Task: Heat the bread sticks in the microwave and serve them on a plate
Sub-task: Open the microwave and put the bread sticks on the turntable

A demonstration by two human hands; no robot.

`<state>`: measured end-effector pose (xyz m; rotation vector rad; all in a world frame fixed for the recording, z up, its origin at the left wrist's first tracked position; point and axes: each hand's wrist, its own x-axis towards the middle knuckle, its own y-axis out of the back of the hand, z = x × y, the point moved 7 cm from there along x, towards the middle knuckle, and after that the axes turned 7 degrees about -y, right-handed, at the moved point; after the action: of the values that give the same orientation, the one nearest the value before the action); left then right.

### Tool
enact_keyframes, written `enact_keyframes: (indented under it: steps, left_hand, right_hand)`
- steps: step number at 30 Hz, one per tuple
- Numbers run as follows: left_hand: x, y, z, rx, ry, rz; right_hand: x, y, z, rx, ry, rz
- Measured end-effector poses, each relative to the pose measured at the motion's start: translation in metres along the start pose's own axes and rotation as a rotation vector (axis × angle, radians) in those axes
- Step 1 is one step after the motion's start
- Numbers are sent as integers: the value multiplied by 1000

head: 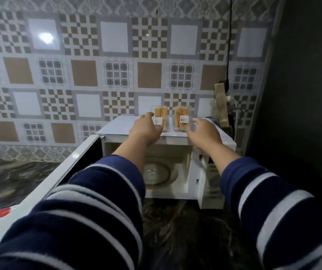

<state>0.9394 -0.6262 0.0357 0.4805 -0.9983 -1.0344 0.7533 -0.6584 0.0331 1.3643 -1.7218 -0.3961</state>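
Two clear plastic packs of golden bread sticks stand upright on the white microwave [117, 124], its door [58, 172] swung open below both forearms. The left hand [143, 130] curls against the left pack [159, 117]; the right hand [205, 131] reaches, fingers spread, beside the right pack [183, 117]. Whether either grip has closed is unclear. A loose clutch on slick plastic could topple a pack off the back edge.
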Motion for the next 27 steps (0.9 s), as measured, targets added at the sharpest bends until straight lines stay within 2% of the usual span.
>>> enact_keyframes:
  steps: [3, 7, 9, 12, 16, 21, 27]
  left_hand:
    - [35, -11, -7, -38, 42, 53]
    - [75, -31, -22, -139, 105, -10]
    - [87, -40, -27, -176, 126, -66]
    - [101, -50, -30, -111, 145, -122]
    - [111, -54, -34, -11, 176, -110]
    - [114, -49, -41, 65, 257, -81]
    - [108, -42, -44, 137, 272, -21]
  right_hand:
    - [48, -10, 9, 147, -72, 5]
    - [89, -40, 26, 284, -318, -222]
    - [100, -47, 28, 280, -308, -289]
    - [110, -53, 24, 269, -272, -334]
    - [114, -63, 13, 155, -275, -317]
    - [116, -74, 11, 40, -407, -303]
    - [114, -73, 11, -35, -438, -205]
